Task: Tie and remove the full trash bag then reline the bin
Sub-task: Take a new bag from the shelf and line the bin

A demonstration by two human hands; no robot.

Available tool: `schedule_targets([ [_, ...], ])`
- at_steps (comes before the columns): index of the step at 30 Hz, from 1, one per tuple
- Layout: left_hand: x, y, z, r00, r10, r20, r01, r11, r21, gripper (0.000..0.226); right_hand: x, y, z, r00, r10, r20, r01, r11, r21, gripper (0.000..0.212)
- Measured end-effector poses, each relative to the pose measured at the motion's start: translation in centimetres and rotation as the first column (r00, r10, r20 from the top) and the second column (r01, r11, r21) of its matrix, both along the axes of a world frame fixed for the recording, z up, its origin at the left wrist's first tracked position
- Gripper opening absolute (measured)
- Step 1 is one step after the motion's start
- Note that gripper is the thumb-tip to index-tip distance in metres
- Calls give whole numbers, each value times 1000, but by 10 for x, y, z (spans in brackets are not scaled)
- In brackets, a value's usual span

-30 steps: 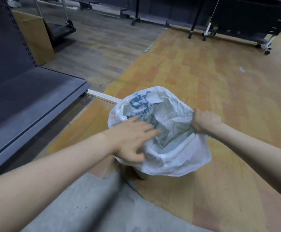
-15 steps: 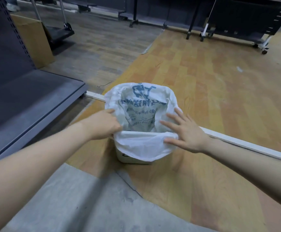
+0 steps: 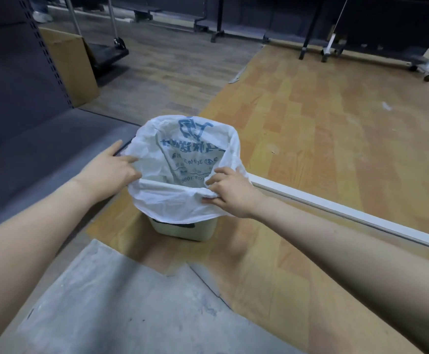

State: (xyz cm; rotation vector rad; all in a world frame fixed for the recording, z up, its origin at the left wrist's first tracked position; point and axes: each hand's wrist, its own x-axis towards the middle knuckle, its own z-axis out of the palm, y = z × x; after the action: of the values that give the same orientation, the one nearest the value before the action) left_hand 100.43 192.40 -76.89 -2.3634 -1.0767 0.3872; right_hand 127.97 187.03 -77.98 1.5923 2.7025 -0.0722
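A small pale bin [image 3: 182,229] stands on the wooden floor, lined with a white plastic bag [image 3: 180,200] printed in blue. The bag's mouth is open and its edge is folded down over the bin's rim. My left hand [image 3: 108,172] is at the bag's left edge, its fingers curled on the plastic with the thumb pointing away. My right hand [image 3: 230,194] pinches the bag's folded edge at the near right corner of the rim. The inside of the bag looks bare as far as I can see into it.
A dark grey shelf unit [image 3: 29,149] stands close on the left with a cardboard box [image 3: 70,65] behind it. A white rail [image 3: 336,208] lies on the floor to the right of the bin. A grey mat [image 3: 121,307] lies near me. Wheeled racks [image 3: 361,47] stand far back.
The bag went from bunched above the bin to spread open over its rim. My right hand went from flat and spread on the bag's edge to pinching it; my left stayed at the left edge.
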Motion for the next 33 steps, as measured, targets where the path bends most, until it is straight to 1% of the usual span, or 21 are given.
schedule_targets([
  [1, -3, -1, 5, 996, 86, 18, -85, 996, -28, 33, -6, 5, 1, 1000, 9, 5, -9, 1000, 19, 45],
  [2, -7, -2, 7, 985, 154, 84, -147, 986, -79, 36, -13, 10, 3, 1000, 18, 18, -19, 999, 42, 44],
  [3, -10, -2, 8, 961, 187, 205, -160, 977, -143, 42, -19, 14, 3, 1000, 23, 16, -24, 998, 64, 43],
  [4, -12, -3, 9, 923, 216, 319, -149, 964, -222, 51, -25, 19, 3, 1000, 24, -17, -23, 997, 76, 42],
  [5, -13, -6, 10, 899, 232, 371, -127, 949, -287, 62, -31, 24, 4, 998, 15, -67, -11, 997, 73, 40],
  [6, -12, -8, 11, 891, 223, 395, -94, 943, -320, 69, -38, 29, 3, 993, -1, -119, 9, 998, 65, 40],
  [7, -10, -9, 11, 888, 239, 394, -100, 935, -340, 67, -43, 33, 3, 988, -23, -155, 32, 998, 58, 39],
  [8, -7, -10, 12, 887, 250, 388, -124, 939, -321, 57, -49, 37, 2, 983, -35, -179, 46, 997, 55, 38],
  [9, -5, -9, 11, 883, 253, 395, -151, 951, -271, 40, -54, 40, 1, 981, -38, -191, 49, 997, 53, 37],
  [10, -5, -7, 9, 878, 225, 422, -161, 970, -182, 22, -59, 43, -1, 980, -38, -194, 49, 997, 56, 37],
  [11, -6, -6, 10, 875, 182, 449, -157, 983, -92, 16, -64, 43, -1, 981, -40, -191, 52, 997, 58, 37],
  [13, -14, -2, 7, 878, 58, 476, -87, 995, 39, 26, -69, 43, -4, 975, -42, -217, 57, 996, 67, 37],
  [15, -17, -1, 5, 871, -16, 491, -33, 995, 91, 34, -69, 43, -8, 964, -51, -260, 74, 994, 80, 40],
  [17, -16, -2, 4, 848, 52, 527, -87, 995, 41, 35, -71, 43, -12, 966, -39, -257, 63, 995, 84, 43],
  [19, -19, -2, 0, 840, 181, 511, -163, 983, -81, 28, -78, 42, -13, 982, -14, -189, 27, 998, 65, 42],
  [20, -21, -2, -3, 840, 214, 499, -180, 977, -115, 25, -83, 41, -11, 987, -2, -158, 12, 998, 56, 41],
  [23, -25, -5, -9, 833, 251, 493, -180, 966, -188, 25, -89, 40, -3, 994, -13, -113, 16, 1000, 25, 39],
  [25, -26, -4, -13, 815, 278, 509, -185, 956, -227, 26, -89, 37, -1, 997, -22, -73, 25, 999, 41, 41],
  [28, -27, -6, -22, 799, 273, 536, -175, 958, -226, 16, -89, 33, -4, 999, -22, -36, 25, 996, 91, 42],
  [31, -31, -9, -32, 775, 205, 597, -138, 978, -156, 19, -88, 31, -7, 1000, -5, 3, 5, 995, 103, 40],
  [33, -30, -11, -36, 762, 175, 623, -131, 984, -117, 22, -85, 31, -8, 1000, 20, -3, -19, 993, 120, 38],
])
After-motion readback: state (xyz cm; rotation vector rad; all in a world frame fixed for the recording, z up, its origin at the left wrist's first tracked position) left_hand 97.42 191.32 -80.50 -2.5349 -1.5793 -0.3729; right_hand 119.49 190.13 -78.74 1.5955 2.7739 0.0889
